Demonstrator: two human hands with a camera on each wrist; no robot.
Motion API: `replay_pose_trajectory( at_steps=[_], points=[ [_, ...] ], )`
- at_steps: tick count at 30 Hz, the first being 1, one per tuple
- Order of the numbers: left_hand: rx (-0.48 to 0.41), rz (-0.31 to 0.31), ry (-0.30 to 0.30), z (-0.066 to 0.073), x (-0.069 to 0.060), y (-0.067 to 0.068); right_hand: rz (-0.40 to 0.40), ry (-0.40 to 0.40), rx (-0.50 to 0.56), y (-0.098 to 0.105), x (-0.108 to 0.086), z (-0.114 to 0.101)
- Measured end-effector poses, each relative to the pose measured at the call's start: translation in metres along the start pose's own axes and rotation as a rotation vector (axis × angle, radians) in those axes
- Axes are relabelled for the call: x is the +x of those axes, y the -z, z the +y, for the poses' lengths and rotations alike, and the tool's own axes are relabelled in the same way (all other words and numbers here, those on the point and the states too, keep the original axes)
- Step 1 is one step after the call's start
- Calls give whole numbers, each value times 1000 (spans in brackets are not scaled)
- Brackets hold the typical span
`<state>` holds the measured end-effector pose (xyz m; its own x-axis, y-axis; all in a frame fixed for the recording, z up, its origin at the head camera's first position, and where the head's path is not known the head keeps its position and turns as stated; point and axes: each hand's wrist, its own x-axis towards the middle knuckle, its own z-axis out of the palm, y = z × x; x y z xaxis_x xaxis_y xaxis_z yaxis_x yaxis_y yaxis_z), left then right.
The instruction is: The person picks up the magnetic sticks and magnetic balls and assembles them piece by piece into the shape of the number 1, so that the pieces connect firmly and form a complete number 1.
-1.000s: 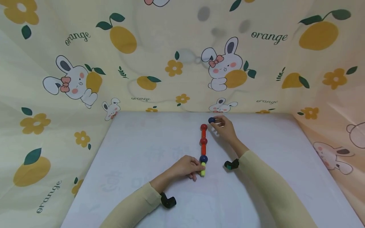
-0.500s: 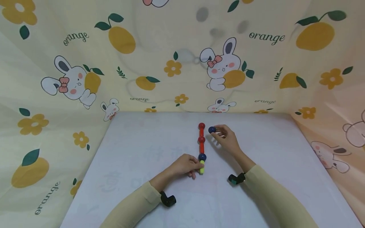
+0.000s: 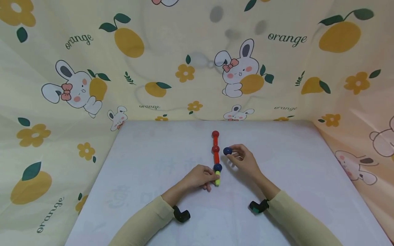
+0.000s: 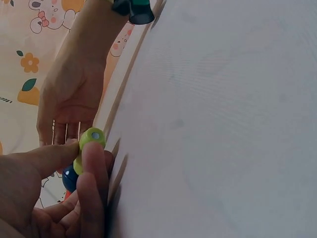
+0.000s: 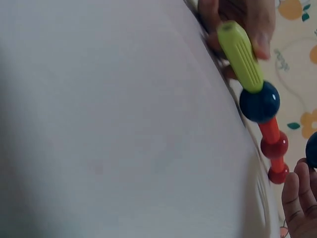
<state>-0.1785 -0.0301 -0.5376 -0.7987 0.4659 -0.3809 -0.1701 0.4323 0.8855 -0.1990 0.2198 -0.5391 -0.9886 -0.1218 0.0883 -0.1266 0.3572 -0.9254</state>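
Note:
My left hand point(image 3: 198, 177) pinches a yellow-green rod point(image 3: 217, 179) between thumb and fingers. That rod joins a blue ball point(image 3: 218, 167), and a straight chain runs on from it: a red rod point(image 3: 217, 158), a red ball point(image 3: 215, 149), another red rod and a red ball point(image 3: 215, 134) at the far end. In the left wrist view the free end of the yellow-green rod point(image 4: 93, 137) shows a small round metallic spot. A second blue ball point(image 3: 227, 151) is held in the fingertips of my right hand point(image 3: 246, 160), just right of the chain and apart from it.
The white table point(image 3: 154, 147) spreads around both hands. Behind it hangs a cloth point(image 3: 172, 44) printed with rabbits and oranges. Each wrist carries a small black camera mount, such as the right one point(image 3: 258, 206).
My right hand has come nearer along the chain with the blue ball, from beyond its far end to beside the middle red ball. The left hand keeps its grip; the chain has barely shifted.

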Motion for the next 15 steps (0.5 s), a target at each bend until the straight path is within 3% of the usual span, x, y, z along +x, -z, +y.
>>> replay_pose_trajectory(
  at_steps=[7, 15],
  points=[
    [-13, 1, -18, -3, 0, -1, -13, 34, 17, -6, -16, 6],
    [-13, 5, -27, -3, -1, 0, -41, 20, 26, -13, -34, 5]
  ],
)
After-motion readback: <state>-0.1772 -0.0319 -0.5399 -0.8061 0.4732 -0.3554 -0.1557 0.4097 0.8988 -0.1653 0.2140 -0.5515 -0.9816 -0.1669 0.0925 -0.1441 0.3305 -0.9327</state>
